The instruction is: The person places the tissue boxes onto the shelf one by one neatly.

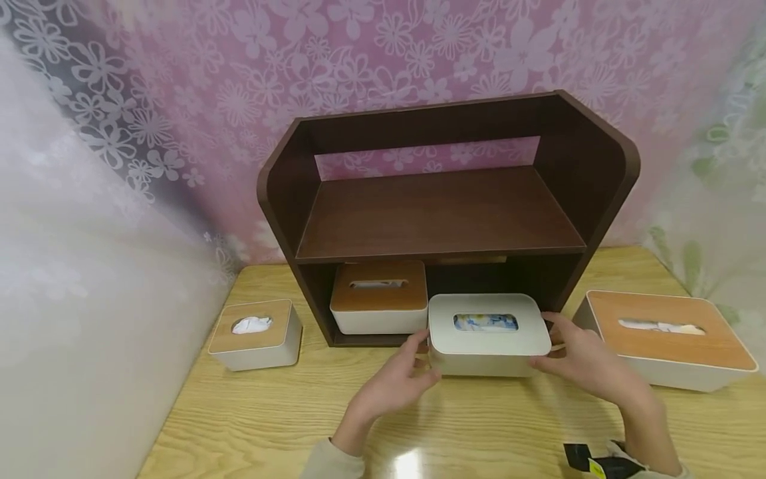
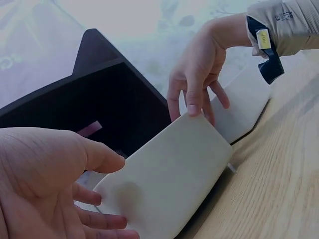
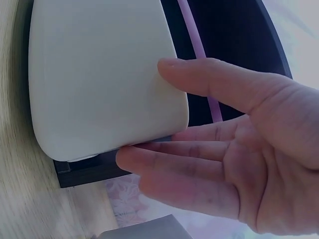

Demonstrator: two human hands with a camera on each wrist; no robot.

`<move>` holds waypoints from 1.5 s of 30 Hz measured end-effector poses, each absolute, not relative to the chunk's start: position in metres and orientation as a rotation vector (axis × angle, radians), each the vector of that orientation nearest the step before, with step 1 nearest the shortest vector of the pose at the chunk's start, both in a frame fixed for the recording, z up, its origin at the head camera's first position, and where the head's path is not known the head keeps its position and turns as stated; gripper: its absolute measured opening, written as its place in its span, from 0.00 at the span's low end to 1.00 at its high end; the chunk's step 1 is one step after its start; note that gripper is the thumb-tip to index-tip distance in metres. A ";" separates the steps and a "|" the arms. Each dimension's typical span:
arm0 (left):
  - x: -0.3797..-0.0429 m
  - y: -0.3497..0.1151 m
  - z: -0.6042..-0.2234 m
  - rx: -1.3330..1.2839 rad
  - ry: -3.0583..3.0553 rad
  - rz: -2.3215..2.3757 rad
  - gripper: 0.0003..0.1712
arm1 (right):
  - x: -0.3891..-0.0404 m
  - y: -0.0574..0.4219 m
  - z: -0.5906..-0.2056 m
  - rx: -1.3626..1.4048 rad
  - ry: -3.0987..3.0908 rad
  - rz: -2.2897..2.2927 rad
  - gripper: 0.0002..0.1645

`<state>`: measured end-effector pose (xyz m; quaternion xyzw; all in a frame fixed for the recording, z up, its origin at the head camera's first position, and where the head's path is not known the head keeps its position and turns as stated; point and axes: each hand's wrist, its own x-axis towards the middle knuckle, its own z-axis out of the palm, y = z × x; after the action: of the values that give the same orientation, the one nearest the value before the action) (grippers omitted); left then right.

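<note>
A white tissue box (image 1: 487, 362), with blue-and-white patterned packaging showing through its slot, stands at the front of the shelf's lower compartment and juts out over the table. My left hand (image 1: 391, 379) holds its left end, the thumb by the front corner and the fingers along the side. At the other end, my right hand (image 1: 589, 362) grips the right corner, thumb on the front face and fingers on the side. The left wrist view shows the box's plain front face (image 2: 169, 174) between both hands. Close up, the right thumb (image 3: 189, 74) presses that face.
The dark brown shelf (image 1: 443, 213) stands against the flowered wall. A wood-topped tissue box (image 1: 380, 319) sits inside its lower left. On the wooden table (image 1: 287, 426), a small tissue box (image 1: 257, 356) stands left and a long one (image 1: 664, 326) right, near the right hand.
</note>
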<state>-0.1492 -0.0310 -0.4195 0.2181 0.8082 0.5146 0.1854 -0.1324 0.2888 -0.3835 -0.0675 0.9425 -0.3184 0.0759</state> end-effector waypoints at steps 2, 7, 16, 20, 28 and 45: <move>-0.149 -0.029 -0.418 0.615 2.288 1.461 0.41 | -0.133 0.290 -0.381 -0.193 2.821 -0.963 0.56; -0.145 -0.025 -0.418 0.605 2.335 1.443 0.42 | -0.130 0.293 -0.381 -0.151 2.821 -0.974 0.53; -0.139 -0.024 -0.422 0.550 2.368 1.457 0.40 | -0.125 0.290 -0.387 -0.095 2.798 -1.058 0.50; -0.136 -0.024 -0.425 0.523 2.357 1.515 0.36 | -0.125 0.286 -0.390 -0.014 2.780 -1.080 0.44; -0.137 -0.018 -0.425 0.544 2.320 1.605 0.32 | -0.130 0.285 -0.388 0.072 2.776 -1.093 0.36; -0.142 -0.010 -0.435 0.588 2.308 1.615 0.48 | -0.134 0.282 -0.390 0.062 2.848 -1.153 0.35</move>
<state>-0.1419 -0.0099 -0.4347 0.2026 0.7952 0.5562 0.1315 -0.1341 0.2817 -0.3897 0.0201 0.9262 -0.3749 0.0340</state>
